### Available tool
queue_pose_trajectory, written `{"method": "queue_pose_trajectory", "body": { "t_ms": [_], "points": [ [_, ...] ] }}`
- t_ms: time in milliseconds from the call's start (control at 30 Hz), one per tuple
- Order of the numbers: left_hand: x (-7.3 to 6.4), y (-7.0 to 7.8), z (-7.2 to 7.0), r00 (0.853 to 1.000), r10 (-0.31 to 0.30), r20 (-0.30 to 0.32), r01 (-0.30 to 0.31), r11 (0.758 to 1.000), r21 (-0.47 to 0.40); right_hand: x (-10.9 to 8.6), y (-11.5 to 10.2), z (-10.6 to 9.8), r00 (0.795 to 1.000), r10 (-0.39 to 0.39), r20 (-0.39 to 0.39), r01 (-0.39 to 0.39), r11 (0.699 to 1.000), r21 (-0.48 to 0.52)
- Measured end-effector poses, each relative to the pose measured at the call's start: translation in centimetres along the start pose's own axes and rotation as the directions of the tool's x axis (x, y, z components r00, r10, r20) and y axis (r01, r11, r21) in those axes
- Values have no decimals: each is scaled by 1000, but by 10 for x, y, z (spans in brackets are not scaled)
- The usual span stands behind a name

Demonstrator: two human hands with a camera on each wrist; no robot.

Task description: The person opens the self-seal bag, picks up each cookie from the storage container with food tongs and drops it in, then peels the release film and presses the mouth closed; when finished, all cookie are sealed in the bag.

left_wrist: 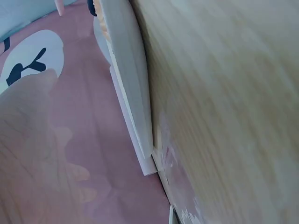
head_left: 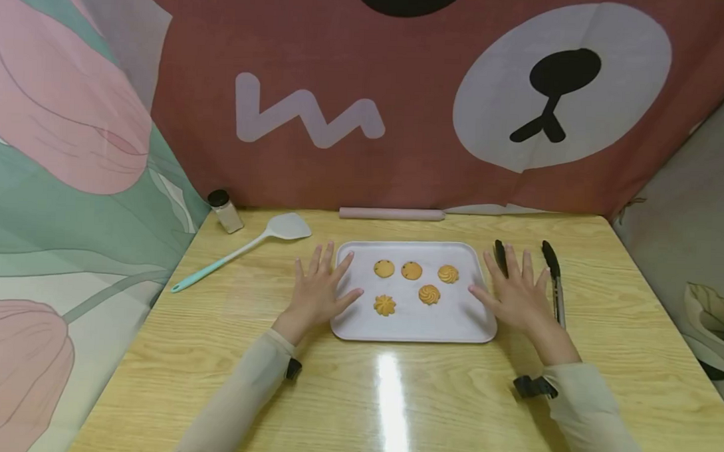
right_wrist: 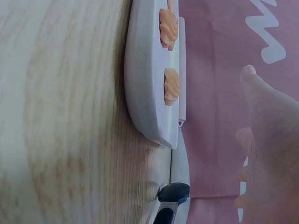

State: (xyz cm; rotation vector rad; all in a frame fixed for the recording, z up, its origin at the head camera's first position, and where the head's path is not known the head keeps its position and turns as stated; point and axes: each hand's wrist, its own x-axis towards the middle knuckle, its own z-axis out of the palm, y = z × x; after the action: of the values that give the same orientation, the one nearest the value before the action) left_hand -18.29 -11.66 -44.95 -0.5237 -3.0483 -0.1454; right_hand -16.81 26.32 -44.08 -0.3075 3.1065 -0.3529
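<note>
A white tray [head_left: 412, 327] lies on the wooden table with several cookies on it. Two flat round cookies [head_left: 384, 269] and two swirled ones [head_left: 429, 295] are among them, along with a star-shaped cookie [head_left: 385, 305] toward the front left. My left hand [head_left: 316, 292], fingers spread, hovers at the tray's left edge and holds nothing. On the other side my right hand [head_left: 520, 297] is spread the same way by the tray's right edge. Behind it, partly covered, are tongs [head_left: 556, 279] with black tips. The right wrist view shows swirled cookies [right_wrist: 171, 87] near the rim.
At the back left stands a small jar [head_left: 226, 212] with a black lid. A spatula [head_left: 247, 248] with a mint handle lies left of the tray. Along the table's back edge rests a pale pink stick [head_left: 392, 214], in front of a printed cloth [head_left: 400, 174].
</note>
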Motion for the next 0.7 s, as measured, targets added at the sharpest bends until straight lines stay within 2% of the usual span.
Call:
{"method": "queue_pose_trajectory", "body": {
  "t_ms": [133, 233, 367, 467, 567, 700],
  "points": [
    [-3, -2, -2, 1000, 14, -21, -14, 1000, -22, -2, -2, 0, 999, -10, -33, 11, 1000, 19],
    [-6, -8, -4, 998, 26, -54, -30, 998, -60, -2, -7, 1, 992, -49, -119, 57, 996, 66],
    [-13, -27, -6, 997, 32, -68, -41, 990, -138, 2, -19, 5, 956, -140, -257, 173, 978, 113],
    [-18, -45, -5, 998, 30, -49, -39, 978, -206, 7, -32, 7, 930, -201, -309, 250, 960, 130],
    [-22, -62, -3, 999, 33, -15, -35, 972, -233, 12, -48, 9, 927, -243, -286, 299, 939, 172],
    [-24, -77, -3, 997, 48, 61, -34, 977, -211, 18, -76, 12, 932, -301, -200, 342, 914, 219]
  ]
}}
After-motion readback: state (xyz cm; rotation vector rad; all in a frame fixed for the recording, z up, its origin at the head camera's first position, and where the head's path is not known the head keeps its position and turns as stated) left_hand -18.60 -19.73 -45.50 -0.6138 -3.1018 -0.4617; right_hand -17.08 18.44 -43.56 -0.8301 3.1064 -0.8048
